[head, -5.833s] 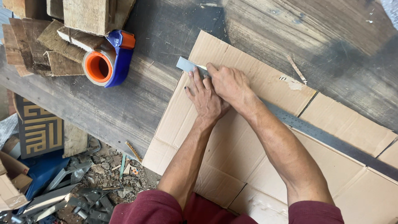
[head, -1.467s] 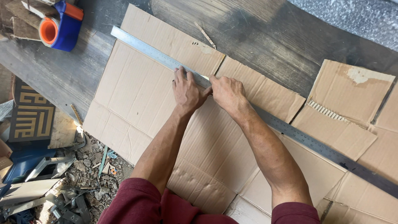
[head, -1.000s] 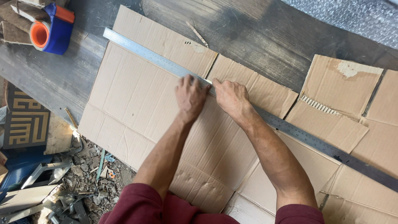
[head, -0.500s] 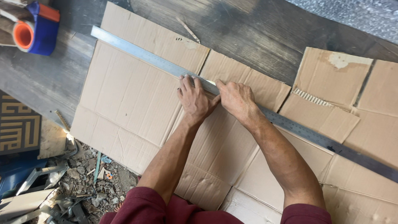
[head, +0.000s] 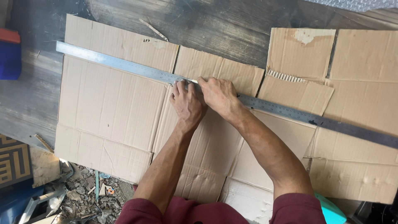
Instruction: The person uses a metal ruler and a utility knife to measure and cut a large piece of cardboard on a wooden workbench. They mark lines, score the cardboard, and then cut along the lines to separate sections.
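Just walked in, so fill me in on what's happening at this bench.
A person in dark red sleeves is working on a flattened cardboard box spread over a dark wooden bench. A long steel ruler lies diagonally across the cardboard. The left hand presses flat beside the ruler's edge, and the right hand is closed around a small tool with a pale tip at that edge; what kind of tool cannot be told. A blue tape dispenser sits at the far left.

1. The flattened cardboard (head: 112, 103) lies on the wooden table (head: 232, 25); the long metal ruler (head: 120, 65) lies slantwise across it.
2. The left hand (head: 188, 103) and right hand (head: 218, 94) rest side by side on the ruler's middle.
3. A tape dispenser (head: 9, 54) sits at the far left, beyond the cardboard.
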